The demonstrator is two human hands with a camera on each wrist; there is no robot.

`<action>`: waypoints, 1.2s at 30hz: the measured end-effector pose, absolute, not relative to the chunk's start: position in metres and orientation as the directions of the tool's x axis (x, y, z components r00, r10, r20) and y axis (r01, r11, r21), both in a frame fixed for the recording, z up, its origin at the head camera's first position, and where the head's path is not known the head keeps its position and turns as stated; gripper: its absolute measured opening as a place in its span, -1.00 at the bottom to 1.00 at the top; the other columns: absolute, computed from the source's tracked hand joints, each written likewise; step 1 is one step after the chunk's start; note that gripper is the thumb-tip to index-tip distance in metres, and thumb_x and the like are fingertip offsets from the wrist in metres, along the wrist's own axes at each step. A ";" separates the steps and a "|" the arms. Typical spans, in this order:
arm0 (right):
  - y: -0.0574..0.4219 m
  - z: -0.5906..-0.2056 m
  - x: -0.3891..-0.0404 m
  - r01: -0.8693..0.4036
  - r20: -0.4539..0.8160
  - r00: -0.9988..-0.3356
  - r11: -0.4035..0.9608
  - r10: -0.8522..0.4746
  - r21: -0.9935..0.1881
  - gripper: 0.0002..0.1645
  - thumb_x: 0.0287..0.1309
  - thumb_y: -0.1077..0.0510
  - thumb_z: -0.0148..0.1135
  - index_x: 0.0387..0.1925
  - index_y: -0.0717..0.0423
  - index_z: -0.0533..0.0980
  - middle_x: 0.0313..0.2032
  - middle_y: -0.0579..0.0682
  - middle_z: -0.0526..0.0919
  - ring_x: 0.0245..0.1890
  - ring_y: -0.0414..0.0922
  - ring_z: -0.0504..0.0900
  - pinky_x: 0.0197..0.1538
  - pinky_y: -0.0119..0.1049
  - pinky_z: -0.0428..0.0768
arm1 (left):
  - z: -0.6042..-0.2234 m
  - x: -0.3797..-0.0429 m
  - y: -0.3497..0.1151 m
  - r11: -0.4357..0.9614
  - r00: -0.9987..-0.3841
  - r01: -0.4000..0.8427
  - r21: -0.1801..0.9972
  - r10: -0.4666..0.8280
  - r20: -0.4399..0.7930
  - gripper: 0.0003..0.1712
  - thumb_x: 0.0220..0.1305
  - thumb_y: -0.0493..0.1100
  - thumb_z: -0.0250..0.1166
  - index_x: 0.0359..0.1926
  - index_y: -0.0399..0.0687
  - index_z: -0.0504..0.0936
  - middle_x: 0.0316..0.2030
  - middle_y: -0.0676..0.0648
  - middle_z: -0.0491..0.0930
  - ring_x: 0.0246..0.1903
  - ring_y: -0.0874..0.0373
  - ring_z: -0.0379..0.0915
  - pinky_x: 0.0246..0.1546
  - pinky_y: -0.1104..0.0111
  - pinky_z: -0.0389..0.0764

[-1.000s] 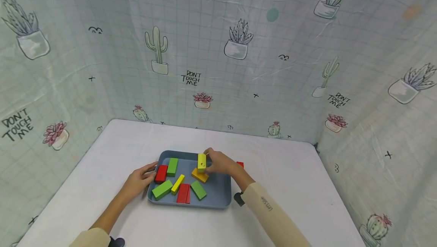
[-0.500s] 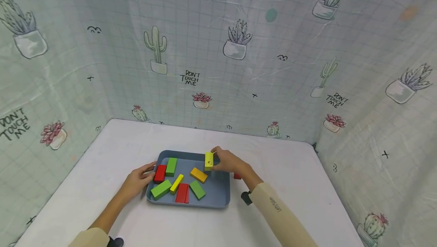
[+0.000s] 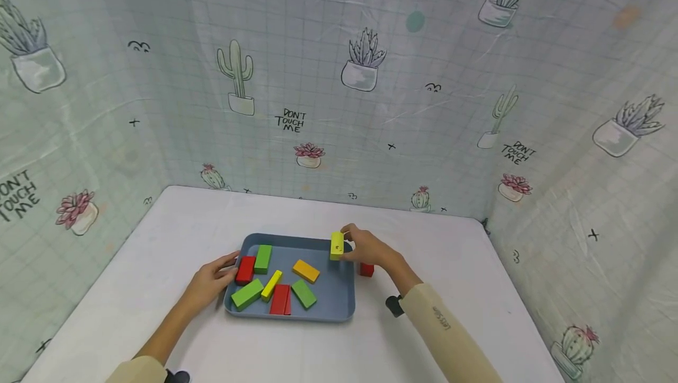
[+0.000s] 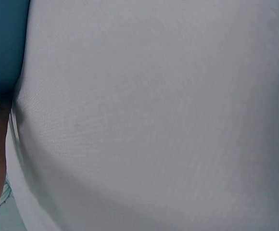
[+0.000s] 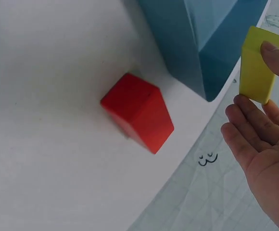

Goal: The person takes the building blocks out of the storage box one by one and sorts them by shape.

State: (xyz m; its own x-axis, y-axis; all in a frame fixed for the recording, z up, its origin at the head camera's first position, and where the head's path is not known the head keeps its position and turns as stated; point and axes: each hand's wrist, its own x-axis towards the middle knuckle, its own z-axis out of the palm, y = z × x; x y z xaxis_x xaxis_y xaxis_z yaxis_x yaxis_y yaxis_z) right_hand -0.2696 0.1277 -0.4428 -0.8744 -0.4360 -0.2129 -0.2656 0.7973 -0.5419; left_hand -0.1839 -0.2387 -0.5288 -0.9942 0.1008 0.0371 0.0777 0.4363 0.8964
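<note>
My right hand [image 3: 371, 250] pinches a yellow block [image 3: 337, 246] between thumb and fingertips, holding it up over the back right corner of the blue-grey tray [image 3: 335, 303]. In the right wrist view the thumb presses one face of the yellow block [image 5: 256, 72] and fingertips support its lower end. My left hand [image 3: 208, 282] touches the tray's left side with its fingers extended; the left wrist view catches only part of it at the tray wall [image 4: 4, 48]. Just outside the tray's right side, beneath my right wrist, a red block [image 5: 139, 111] stands on the table.
Inside the tray lie green blocks [image 3: 303, 293], red blocks [image 3: 245, 270], a thin yellow block [image 3: 272, 286] and an orange block [image 3: 306, 271]. The white table [image 3: 439, 289] meets a patterned curtain [image 3: 328, 77] at the back and sides.
My right hand has carried the yellow block rightward from above the orange block to the tray's back right corner. The red block outside has come more into view. My left hand stays at the tray.
</note>
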 end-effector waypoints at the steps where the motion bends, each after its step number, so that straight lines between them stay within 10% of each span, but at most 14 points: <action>1: 0.130 -0.443 -0.270 -0.268 -0.210 -0.875 0.796 -0.437 -0.542 -0.23 0.01 0.09 0.42 0.21 0.14 0.26 0.14 0.16 0.46 0.15 0.07 0.42 0.16 -0.04 0.43 | -0.528 -0.184 -0.239 0.438 -0.994 0.076 0.896 0.100 0.036 -0.45 0.37 -0.20 0.14 0.33 -0.23 0.30 0.16 -0.39 0.37 0.07 -0.23 0.41 -0.02 0.20 0.52; 36: 0.198 -0.443 -0.267 -0.183 -0.192 -0.921 0.811 -0.339 -0.556 -0.25 0.01 0.15 0.42 0.21 0.13 0.27 0.13 0.14 0.46 0.16 0.10 0.40 0.12 -0.02 0.47 | -0.525 -0.183 -0.236 0.441 -0.996 0.036 0.897 0.087 -0.003 -0.42 0.39 -0.13 0.13 0.36 -0.19 0.27 0.20 -0.37 0.34 0.10 -0.23 0.38 0.01 0.20 0.50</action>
